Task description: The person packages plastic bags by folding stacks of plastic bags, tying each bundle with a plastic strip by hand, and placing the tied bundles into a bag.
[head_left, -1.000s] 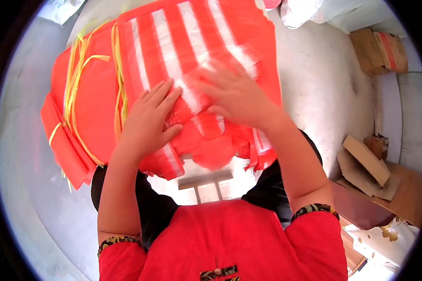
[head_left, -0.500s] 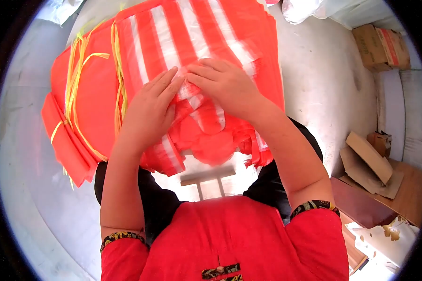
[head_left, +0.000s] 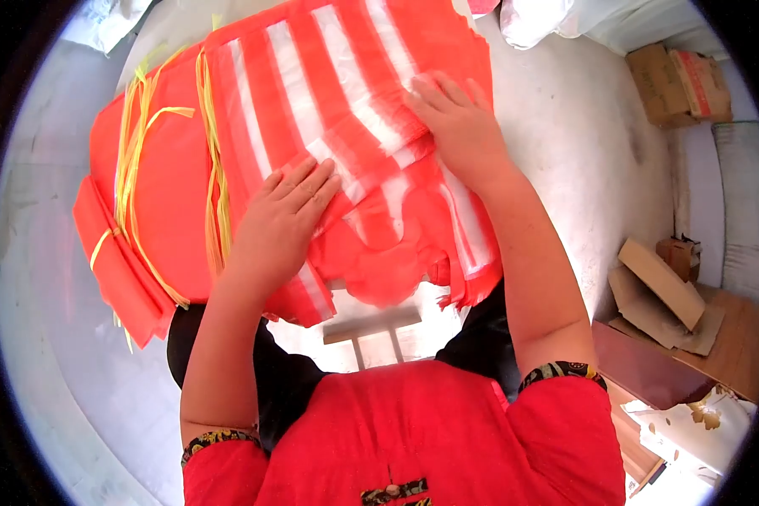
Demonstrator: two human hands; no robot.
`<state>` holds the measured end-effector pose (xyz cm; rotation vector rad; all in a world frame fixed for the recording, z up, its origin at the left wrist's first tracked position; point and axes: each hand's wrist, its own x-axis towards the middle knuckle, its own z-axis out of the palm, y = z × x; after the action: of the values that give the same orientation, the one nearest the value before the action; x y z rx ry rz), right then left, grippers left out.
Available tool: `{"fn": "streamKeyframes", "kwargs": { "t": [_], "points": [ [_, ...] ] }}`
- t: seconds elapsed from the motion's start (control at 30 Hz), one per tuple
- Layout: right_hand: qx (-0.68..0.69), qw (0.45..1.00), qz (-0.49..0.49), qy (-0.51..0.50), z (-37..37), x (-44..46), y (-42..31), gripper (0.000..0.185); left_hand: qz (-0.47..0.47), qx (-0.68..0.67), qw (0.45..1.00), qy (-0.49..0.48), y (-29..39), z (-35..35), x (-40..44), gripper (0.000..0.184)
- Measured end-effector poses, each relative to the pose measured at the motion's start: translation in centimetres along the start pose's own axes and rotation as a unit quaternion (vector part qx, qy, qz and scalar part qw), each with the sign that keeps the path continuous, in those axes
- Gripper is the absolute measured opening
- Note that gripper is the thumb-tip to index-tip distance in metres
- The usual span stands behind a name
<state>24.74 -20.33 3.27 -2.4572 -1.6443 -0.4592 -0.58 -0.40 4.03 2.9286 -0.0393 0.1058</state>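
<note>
A stack of red plastic bags point(head_left: 308, 51) with clear-white stripes lies in front of me, the handle ends toward my body. Near the middle, a striped part point(head_left: 367, 156) is folded over across the stack. My left hand point(head_left: 287, 215) rests flat on the bags at the left of this fold, fingers stretched. My right hand point(head_left: 460, 126) lies palm down at the fold's right end, its fingers spread a little. Neither hand is closed round anything. What lies under the palms is hidden.
Yellow ties point(head_left: 131, 160) lie over the plain red plastic at the left, beside a rolled red bundle point(head_left: 118, 261). An open cardboard box point(head_left: 662, 295) sits on a brown surface at the right. Another carton point(head_left: 679, 84) stands farther back, and white plastic point(head_left: 540, 18) lies at the top.
My hands have moved apart from the middle of the bags. The right went right and a little away from me; the left came slightly nearer. The folded striped part now lies flatter.
</note>
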Motion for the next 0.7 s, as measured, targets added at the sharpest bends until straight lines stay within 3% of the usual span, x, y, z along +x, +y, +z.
{"fn": "streamKeyframes", "kwargs": {
  "t": [0.13,0.23,0.37,0.47,0.57,0.7],
  "points": [
    [-0.082,0.991,0.103,-0.016,-4.0,0.3,-0.1,0.05,-0.026,0.01,1.0,-0.014,0.7,-0.8,0.0,0.055],
    [0.155,0.95,0.217,-0.163,-6.3,-0.2,-2.0,0.053,-0.044,-0.022,0.999,-0.018,1.2,-1.5,0.1,0.054],
    [0.313,0.901,0.177,-0.242,-5.8,-0.8,-5.2,0.063,-0.058,-0.131,0.989,-0.019,1.4,-2.7,0.2,0.055],
    [0.409,0.894,0.149,-0.107,-3.5,-0.9,-5.1,0.069,-0.063,-0.324,0.943,-0.04,1.4,-3.4,-0.3,0.058],
    [0.58,0.785,0.205,-0.076,-2.1,0.3,-5.5,0.076,-0.024,-0.477,0.874,-0.091,1.0,-3.1,-0.4,0.061],
    [0.444,0.879,0.168,-0.051,-0.5,0.7,-6.4,0.092,0.066,-0.533,0.833,-0.136,1.2,-2.7,0.0,0.056]
  ]
}}
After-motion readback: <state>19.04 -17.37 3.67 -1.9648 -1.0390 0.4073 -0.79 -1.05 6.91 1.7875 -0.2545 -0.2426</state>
